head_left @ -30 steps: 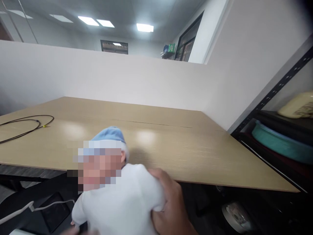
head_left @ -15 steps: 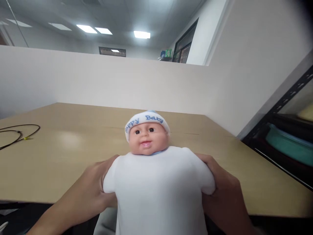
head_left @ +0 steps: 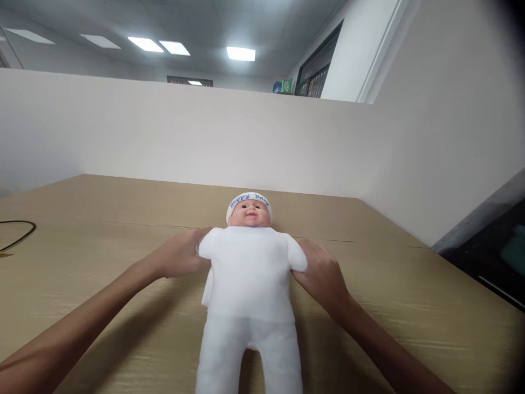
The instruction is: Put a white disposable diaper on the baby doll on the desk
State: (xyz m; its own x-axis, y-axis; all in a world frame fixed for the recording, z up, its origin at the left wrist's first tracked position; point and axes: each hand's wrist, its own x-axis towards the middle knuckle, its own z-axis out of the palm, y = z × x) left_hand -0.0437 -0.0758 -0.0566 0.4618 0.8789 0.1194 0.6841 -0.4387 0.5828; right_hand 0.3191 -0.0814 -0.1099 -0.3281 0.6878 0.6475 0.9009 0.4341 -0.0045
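Observation:
A baby doll in a white top and white trousers faces me, its feet cut off by the lower edge of the view. Its white cap carries blue lettering that begins with "Happy". My left hand grips the doll's arm on the left of the view, fingers partly hidden behind it. On the other side my right hand is closed round the other arm. The doll is held over the wooden table; I cannot tell whether its back touches the top.
A black cable lies at the table's left edge. Behind the table rises a white partition. At the right a dark shelf stands beside the table, with something teal on it.
Both hands have carried the doll forward, away from me and over the table. Its legs now show. The view has shifted, so less of the cable and the shelf is visible.

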